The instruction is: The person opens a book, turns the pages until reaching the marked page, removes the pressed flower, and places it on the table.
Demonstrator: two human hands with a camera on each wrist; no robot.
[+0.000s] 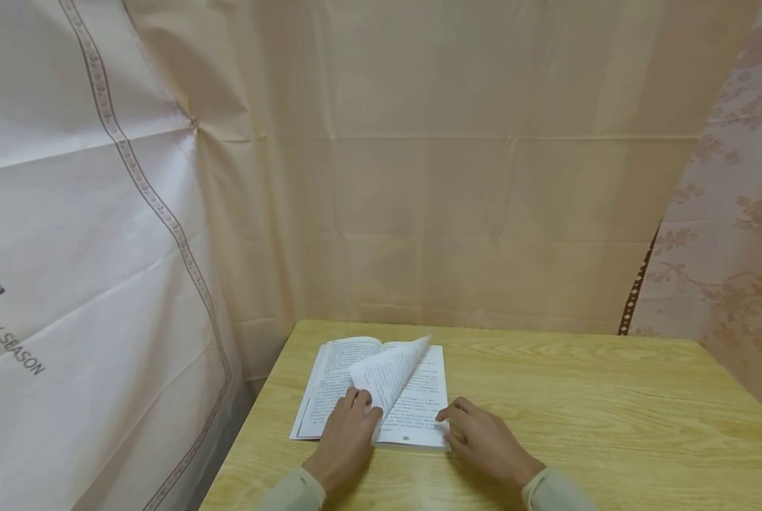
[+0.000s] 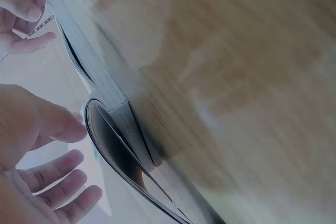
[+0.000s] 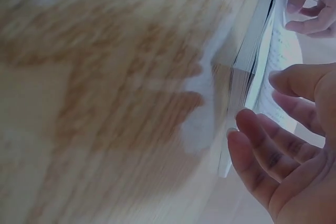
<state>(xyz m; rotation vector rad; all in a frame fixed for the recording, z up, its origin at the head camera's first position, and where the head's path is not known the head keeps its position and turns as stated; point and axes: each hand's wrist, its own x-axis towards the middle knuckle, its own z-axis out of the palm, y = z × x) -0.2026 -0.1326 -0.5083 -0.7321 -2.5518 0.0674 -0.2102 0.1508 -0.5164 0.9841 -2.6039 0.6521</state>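
Note:
A printed book (image 1: pixel 413 422) lies spread on the wooden table, with one page (image 1: pixel 390 369) raised and slanting over toward the left side. My left hand (image 1: pixel 349 429) is at the lower middle of the book, beside the base of that lifted page. In the left wrist view its fingers (image 2: pixel 60 174) are spread and loosely bent, and the thumb is close to the curved pages near the spine. At the book's lower right edge is my right hand (image 1: pixel 479 436). Its fingers (image 3: pixel 262 145) are loosely bent around the page corner; whether they touch the paper is unclear.
The yellow wood-grain table (image 1: pixel 585 397) extends to the right of the book. A beige cloth (image 1: pixel 457 177) hangs behind it, a white printed sheet (image 1: pixel 87 284) hangs at the left, and a pink floral sheet (image 1: pixel 726 248) at the right.

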